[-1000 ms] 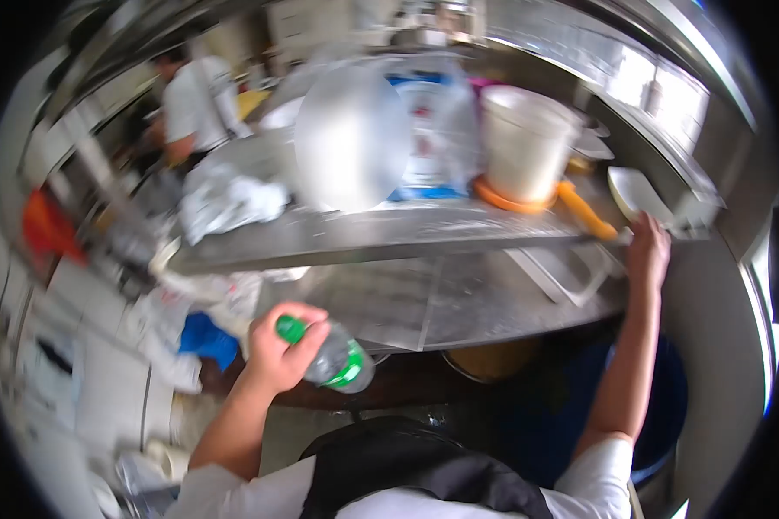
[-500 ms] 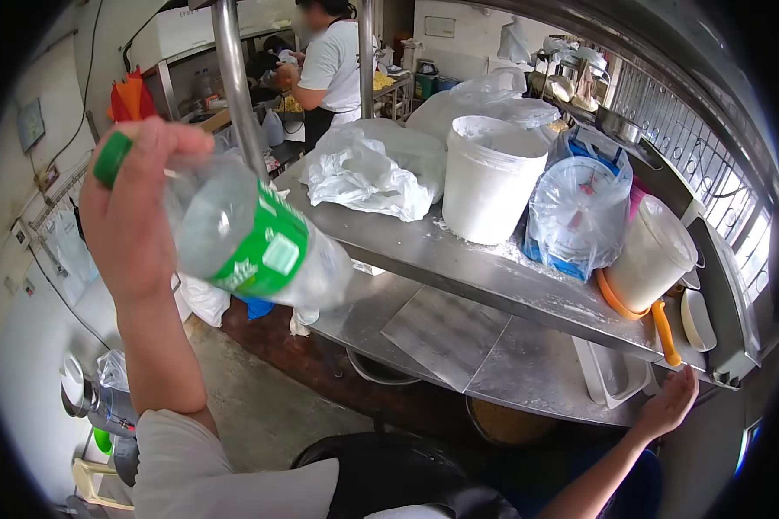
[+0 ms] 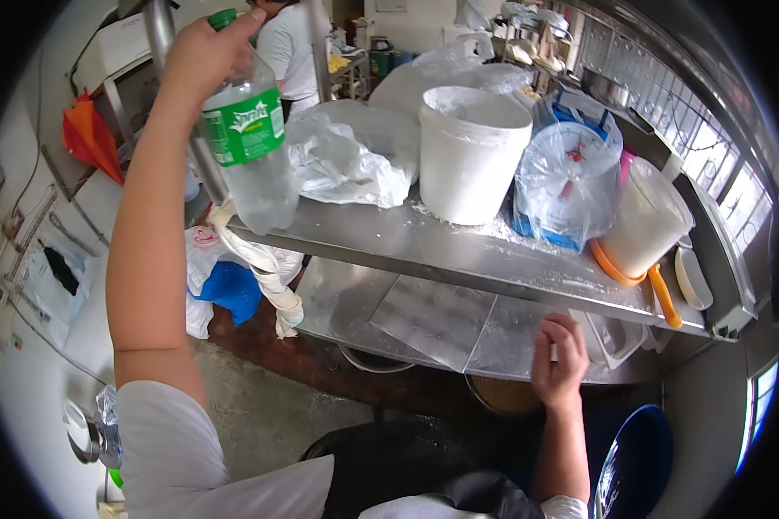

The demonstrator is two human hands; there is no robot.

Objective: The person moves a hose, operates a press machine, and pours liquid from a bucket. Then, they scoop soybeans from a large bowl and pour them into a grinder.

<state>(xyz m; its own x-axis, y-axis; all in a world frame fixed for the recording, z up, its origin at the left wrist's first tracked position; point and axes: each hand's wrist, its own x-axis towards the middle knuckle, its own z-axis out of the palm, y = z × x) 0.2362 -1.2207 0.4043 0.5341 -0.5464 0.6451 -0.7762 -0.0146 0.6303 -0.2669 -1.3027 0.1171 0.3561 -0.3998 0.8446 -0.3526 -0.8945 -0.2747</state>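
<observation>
My left hand (image 3: 206,59) is closed round the neck of a clear plastic Sprite bottle (image 3: 246,128), just below its green cap. The bottle has a green label, looks cloudy inside and stands slightly tilted, its base overlapping the left end of the upper steel shelf (image 3: 363,227). A crumpled white plastic bag (image 3: 355,164) lies to its right. My right hand (image 3: 561,356) is in front of the lower steel surface (image 3: 329,298), with fingers loosely bent and nothing visible in them. A white rectangular tray (image 3: 613,339) is just right of it.
On the upper shelf stand a floury white bucket (image 3: 472,164), a scale in a plastic bag (image 3: 571,177) and a tilted white container (image 3: 645,212) by an orange handle (image 3: 664,294). A cloth (image 3: 264,268) hangs from the post. Another person (image 3: 287,52) stands beyond the shelf.
My left hand has carried the bottle rightward and up to the shelf's left end, turning it from sideways to nearly upright. My right hand has moved left, its fingers now more bent.
</observation>
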